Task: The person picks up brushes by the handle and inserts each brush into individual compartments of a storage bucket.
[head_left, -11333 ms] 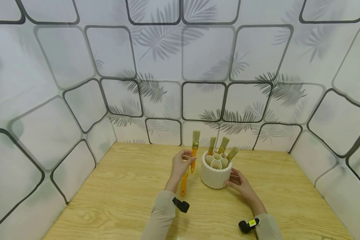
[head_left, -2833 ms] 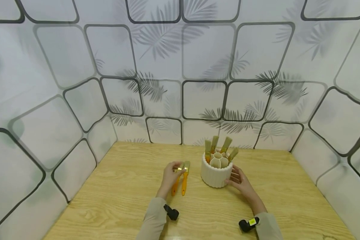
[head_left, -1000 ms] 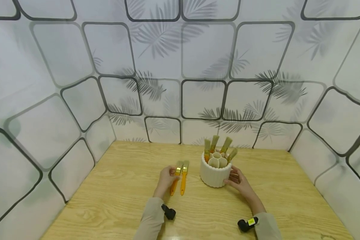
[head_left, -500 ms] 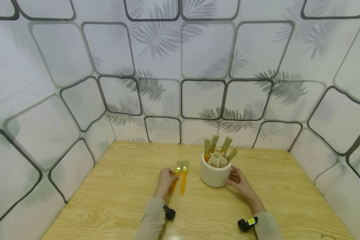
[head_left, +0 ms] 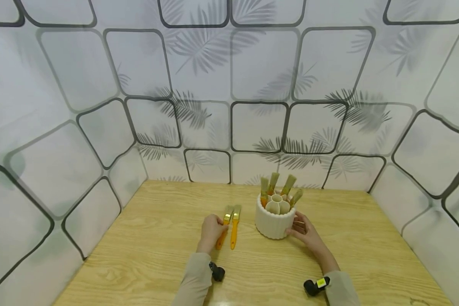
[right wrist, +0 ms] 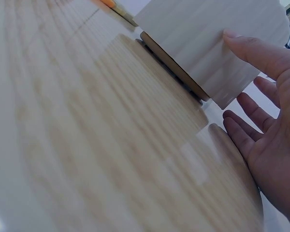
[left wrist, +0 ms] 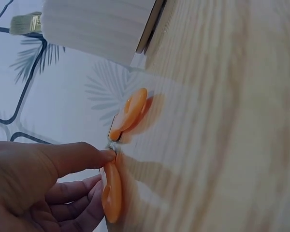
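Note:
In the head view my left hand pinches the handle of a paintbrush, thumb against the fingers. This brush lies on the table, bristles pointing away. Beside it lies a second paintbrush, also orange-handled with a brass-coloured ferrule. In the left wrist view, thumb and fingers meet on the held brush's orange handle. To the right stands a white ribbed round holder with petal-shaped compartments and several paintbrushes, bristles up. My right hand rests at its right side, thumb touching the wall, fingers loosely extended.
A light wood table carries everything. Patterned white walls close it in at the back and both sides. Each sleeved wrist wears a small black camera.
The brush my left hand held upright 11.3 seconds ago now stands in the holder's left side. The left hand has moved left and down to a lying brush's handle. My right hand stays put.

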